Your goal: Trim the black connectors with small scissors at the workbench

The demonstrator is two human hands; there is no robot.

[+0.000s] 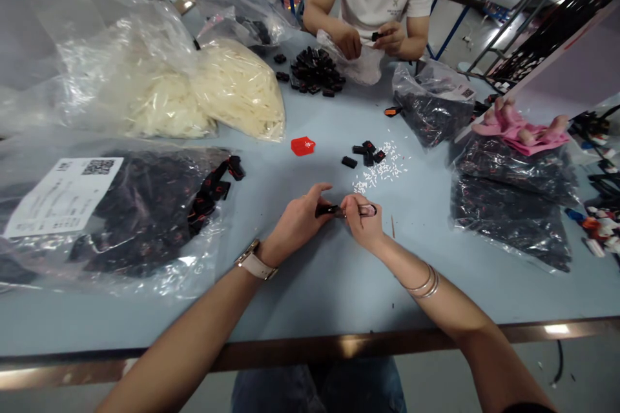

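Observation:
Over the middle of the table, my left hand (301, 219) is closed on a small black plastic connector housing (327, 210). My right hand (364, 222) pinches a slim tool (368, 210) with a dark outline and a rounded end; its exact kind is not clear. The tool's tip points left and meets or nearly meets the housing, and fingers hide the contact. Just beyond my right hand lie scattered tiny white pieces (387, 168) and several loose black housings (368, 150). A flat red piece (303, 146) rests farther to the left.
Bags of black parts lie left (145, 213) and right (508, 206), with a pink glove (526, 129) on the right. A bag of cream strips (237, 87) stands back left. Across the table (290, 297), a co-worker (372, 0) handles a black part near a black pile (317, 70).

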